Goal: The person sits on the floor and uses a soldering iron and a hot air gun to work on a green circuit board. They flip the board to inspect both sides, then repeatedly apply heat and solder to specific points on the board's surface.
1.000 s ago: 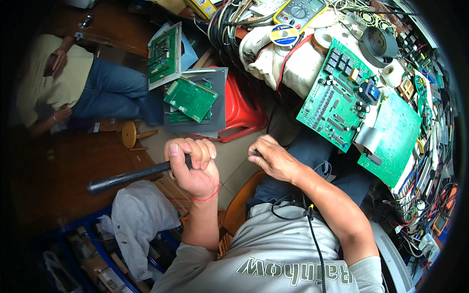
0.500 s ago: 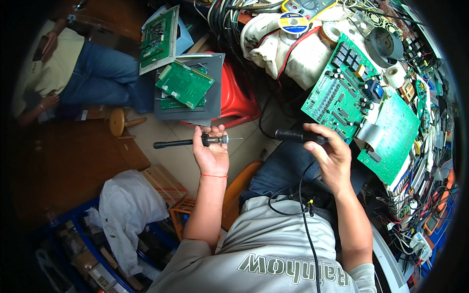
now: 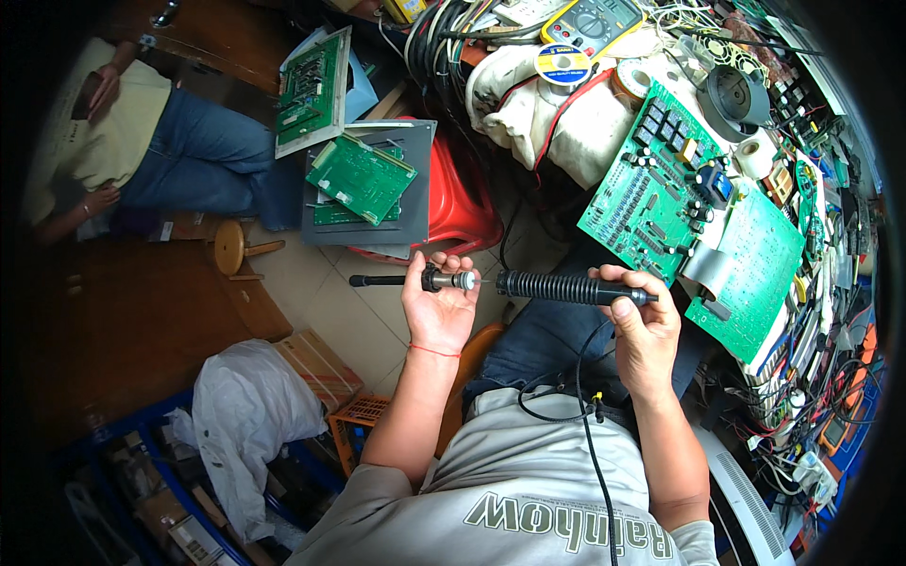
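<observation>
My left hand (image 3: 437,316), palm up with fingers curled, holds a plunger (image 3: 379,280) that looks like part of a desoldering pump. It has a black rod, a metal collar, a pale end and a thin pin pointing right. Between the thumb and fingers of my right hand (image 3: 649,335) is a black tube with a ribbed, spring-like length (image 3: 552,288), lying nearly level. Its left end faces the pin, with little or no gap; I cannot tell whether they touch. Just beyond my right hand lies a green circuit board (image 3: 645,203) bearing relays and capacitors.
Behind my left hand, several green boards (image 3: 363,177) rest on a grey panel over a red plastic stool (image 3: 462,193). A multimeter (image 3: 596,26), a solder spool (image 3: 563,63) and tangled wires crowd the right bench. Another person (image 3: 104,141) sits at the far left.
My left hand has moved right with the plunger. The ribbed tube now extends farther left out of my right hand, and its end is close to the pin.
</observation>
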The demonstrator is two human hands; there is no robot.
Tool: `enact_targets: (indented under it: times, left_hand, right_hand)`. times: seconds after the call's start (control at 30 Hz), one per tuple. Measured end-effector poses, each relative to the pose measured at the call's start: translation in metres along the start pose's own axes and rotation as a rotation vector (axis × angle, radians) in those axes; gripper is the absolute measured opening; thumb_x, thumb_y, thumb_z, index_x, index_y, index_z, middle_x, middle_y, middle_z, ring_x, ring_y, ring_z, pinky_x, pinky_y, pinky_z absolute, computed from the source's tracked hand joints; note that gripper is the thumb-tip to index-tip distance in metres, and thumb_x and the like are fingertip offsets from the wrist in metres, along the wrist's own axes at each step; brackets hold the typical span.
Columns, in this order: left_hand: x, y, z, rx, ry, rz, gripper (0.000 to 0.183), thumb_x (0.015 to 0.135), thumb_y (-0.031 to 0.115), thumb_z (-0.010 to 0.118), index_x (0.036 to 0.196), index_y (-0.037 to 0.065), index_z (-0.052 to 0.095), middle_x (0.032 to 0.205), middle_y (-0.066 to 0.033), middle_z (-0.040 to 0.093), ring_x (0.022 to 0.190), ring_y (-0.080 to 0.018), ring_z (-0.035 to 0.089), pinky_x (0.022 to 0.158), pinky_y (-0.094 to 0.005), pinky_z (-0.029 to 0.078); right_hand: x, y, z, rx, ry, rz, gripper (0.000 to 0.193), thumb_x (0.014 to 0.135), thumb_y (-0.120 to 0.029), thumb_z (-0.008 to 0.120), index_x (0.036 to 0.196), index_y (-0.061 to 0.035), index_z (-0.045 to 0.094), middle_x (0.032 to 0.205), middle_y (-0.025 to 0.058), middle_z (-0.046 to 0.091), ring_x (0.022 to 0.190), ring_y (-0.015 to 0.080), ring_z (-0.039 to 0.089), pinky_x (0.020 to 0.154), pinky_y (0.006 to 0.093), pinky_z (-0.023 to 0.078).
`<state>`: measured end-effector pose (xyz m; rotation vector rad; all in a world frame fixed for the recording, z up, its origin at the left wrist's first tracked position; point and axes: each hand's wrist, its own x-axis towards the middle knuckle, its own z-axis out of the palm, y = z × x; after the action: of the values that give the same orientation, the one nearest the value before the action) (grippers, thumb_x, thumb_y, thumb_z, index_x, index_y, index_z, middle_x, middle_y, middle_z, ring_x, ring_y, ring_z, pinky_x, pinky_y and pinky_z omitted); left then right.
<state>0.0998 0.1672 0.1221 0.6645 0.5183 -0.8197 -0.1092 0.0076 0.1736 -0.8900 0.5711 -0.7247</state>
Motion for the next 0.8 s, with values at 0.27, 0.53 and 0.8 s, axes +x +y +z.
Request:
enact_targets:
  times: [0.27,0.53,0.8]
  left_hand:
    - [-0.007,-0.006,0.013,0.005,-0.063,-0.020,0.031,0.104,0.037,0.059,0.092,0.009,0.063,0.091,-0.0050,0.065,0.098,-0.0255,0.063,0.095,-0.0438,0.052]
    - [-0.013,-0.006,0.025,0.043,-0.113,0.054,0.031,0.105,0.037,0.058,0.093,0.009,0.063,0.089,-0.0055,0.063,0.096,-0.0265,0.062,0.095,-0.0431,0.051]
    - [-0.021,-0.009,0.043,0.188,-0.256,0.102,0.033,0.106,0.038,0.057,0.099,0.007,0.066,0.092,-0.0089,0.066,0.097,-0.0269,0.064,0.095,-0.0427,0.053]
  right_hand:
    - [-0.001,0.011,0.006,0.073,-0.035,0.057,0.031,0.099,-0.005,0.070,0.128,-0.0039,0.061,0.132,0.0188,0.067,0.127,0.0368,0.065,0.107,0.0468,0.055]
    - [-0.004,0.012,0.002,0.264,-0.006,0.149,0.031,0.094,0.003,0.073,0.123,-0.0020,0.063,0.132,0.0190,0.067,0.128,0.0339,0.064,0.111,0.0447,0.052]
    - [-0.002,0.009,-0.006,-0.028,0.000,0.407,0.031,0.091,-0.002,0.080,0.119,0.0027,0.070,0.109,0.0116,0.075,0.091,0.0146,0.073,0.082,0.0285,0.062]
